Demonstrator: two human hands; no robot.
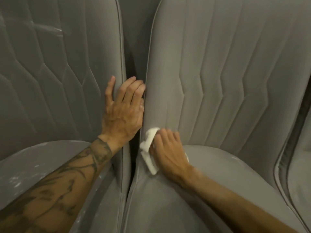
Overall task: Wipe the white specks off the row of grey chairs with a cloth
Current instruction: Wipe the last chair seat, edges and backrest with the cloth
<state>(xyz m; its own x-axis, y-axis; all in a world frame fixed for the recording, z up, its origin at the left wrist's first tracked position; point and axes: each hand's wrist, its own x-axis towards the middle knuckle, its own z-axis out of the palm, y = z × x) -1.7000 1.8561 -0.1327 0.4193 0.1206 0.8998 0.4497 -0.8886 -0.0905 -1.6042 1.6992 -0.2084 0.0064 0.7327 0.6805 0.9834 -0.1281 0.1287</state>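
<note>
Three grey chairs show, and the dark gap between two of them serves as the marker. The left chair stands left of the gap, the middle chair right of it, and a third chair shows only as a sliver far right of the gap, at the frame's edge. Two hands are at work. The left hand straddles the left chair's back edge right at the gap: its thumb lies stretched out wide on the front of that back, while its four fingers bend round the edge into the gap, their tips against the middle chair's side. Its forearm, tattooed, crosses the left chair's seat. The right hand, slightly blurred, sits just right of the gap and lower down, where the middle chair's back meets its seat; its fingers curl over one white cloth and press it onto that chair's piped edge. The folded cloth sticks out from under the hand toward the gap. White specks dot the left chair's seat well left of the gap, and more streaks mark its back high up; I cannot count them
</note>
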